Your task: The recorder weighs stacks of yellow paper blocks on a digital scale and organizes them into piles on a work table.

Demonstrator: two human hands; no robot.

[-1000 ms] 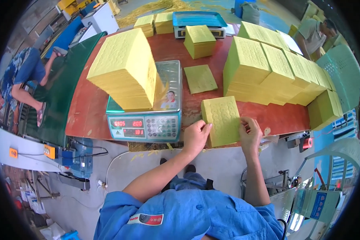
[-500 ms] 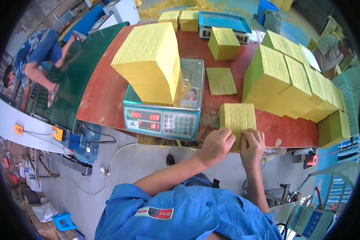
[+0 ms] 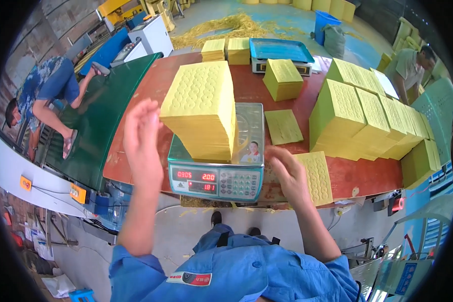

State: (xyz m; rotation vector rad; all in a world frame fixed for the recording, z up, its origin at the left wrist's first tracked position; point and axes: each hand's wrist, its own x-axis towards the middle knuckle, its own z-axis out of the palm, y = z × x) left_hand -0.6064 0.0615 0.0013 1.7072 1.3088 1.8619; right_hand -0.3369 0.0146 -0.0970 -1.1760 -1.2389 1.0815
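Hands flank the tall stack of yellow embossed sheets (image 3: 202, 113) on the digital scale (image 3: 217, 176).
Left hand (image 3: 142, 136) is raised open and empty just left of the stack; right hand (image 3: 287, 173), open and empty, hovers over the thin yellow pile (image 3: 317, 176) on the bench (image 3: 367, 173).

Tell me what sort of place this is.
Probably a small factory or packing workshop for paper goods. Tall stacks of yellow embossed sheets crowd a red worktable, one stack sits on a digital weighing scale, and yellow offcuts litter the floor.
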